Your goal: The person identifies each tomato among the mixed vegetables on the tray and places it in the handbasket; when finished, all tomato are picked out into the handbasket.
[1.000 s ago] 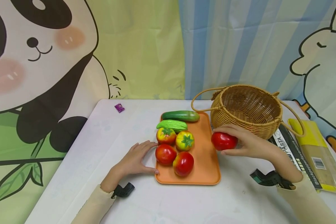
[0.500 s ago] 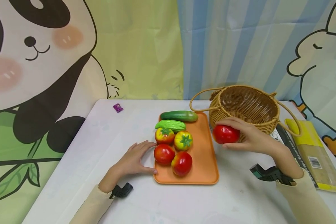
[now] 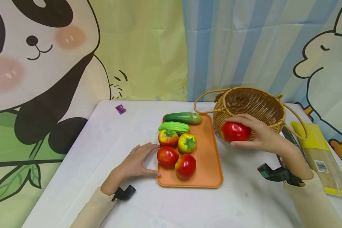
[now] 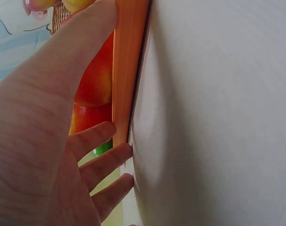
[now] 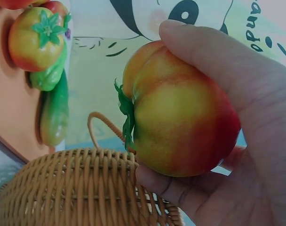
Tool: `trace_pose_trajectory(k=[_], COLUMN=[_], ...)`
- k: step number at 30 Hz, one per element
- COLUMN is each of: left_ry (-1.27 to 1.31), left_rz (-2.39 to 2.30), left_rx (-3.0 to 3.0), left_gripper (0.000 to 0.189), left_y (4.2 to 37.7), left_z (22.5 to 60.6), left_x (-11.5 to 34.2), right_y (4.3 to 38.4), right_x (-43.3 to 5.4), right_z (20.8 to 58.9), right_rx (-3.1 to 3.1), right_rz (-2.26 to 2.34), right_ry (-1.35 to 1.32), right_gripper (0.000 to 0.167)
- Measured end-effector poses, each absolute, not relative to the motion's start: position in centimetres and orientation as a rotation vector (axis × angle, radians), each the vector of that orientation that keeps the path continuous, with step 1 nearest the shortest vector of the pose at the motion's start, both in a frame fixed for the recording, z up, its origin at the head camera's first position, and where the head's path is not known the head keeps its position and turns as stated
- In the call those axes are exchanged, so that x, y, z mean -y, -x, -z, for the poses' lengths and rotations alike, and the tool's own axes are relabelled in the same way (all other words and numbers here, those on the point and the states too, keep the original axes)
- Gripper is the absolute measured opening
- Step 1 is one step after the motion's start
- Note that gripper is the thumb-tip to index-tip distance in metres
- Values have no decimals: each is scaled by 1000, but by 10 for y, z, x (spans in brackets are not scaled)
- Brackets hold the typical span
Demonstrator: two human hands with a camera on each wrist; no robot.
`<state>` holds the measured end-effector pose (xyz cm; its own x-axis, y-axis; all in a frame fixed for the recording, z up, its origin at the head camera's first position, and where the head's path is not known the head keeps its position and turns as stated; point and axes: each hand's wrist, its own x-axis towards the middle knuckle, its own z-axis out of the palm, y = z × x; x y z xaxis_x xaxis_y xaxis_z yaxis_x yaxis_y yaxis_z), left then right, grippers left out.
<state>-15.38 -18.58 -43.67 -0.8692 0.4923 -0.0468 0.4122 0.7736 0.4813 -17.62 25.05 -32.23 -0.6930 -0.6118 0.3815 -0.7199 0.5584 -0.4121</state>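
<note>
My right hand [image 3: 262,136] grips a toy tomato [image 3: 235,131] in front of the wicker basket [image 3: 221,115]. The right wrist view shows this tomato [image 5: 180,113] as yellow and red with a green leafy top, thumb and fingers curled round it. At the left edge of the orange tray [image 3: 206,158], my left hand [image 3: 139,161] rests with spread fingers, its thumb and fingertips touching the rim. Several more tomatoes [image 3: 186,166] lie on the tray, alongside a light green bumpy gourd [image 3: 174,127] and a dark green cucumber-like vegetable [image 3: 183,117].
The basket's looped handles hang out on both sides, one [image 3: 200,101] reaching over the tray's far corner. Yellow-ended packets [image 3: 320,158] lie to the right, near my right forearm. A small purple wrapper [image 3: 120,109] lies at the table's far left.
My right hand has carried the tomato up and slightly right, from beside the tray to before the basket's front wall. My left hand stays at the tray edge.
</note>
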Motion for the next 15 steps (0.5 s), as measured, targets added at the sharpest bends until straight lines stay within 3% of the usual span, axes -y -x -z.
trace_pose_trajectory(k=[15], left_ry=[-719], left_rz=[-694], left_rx=[-2800], left_gripper=[102], left_y=[155], left_z=[438], left_x=[186], right_y=[176], right_x=[-261], right_z=[312], right_rx=[2583], right_rz=[-822], right_ry=[-1052], right_gripper=[77])
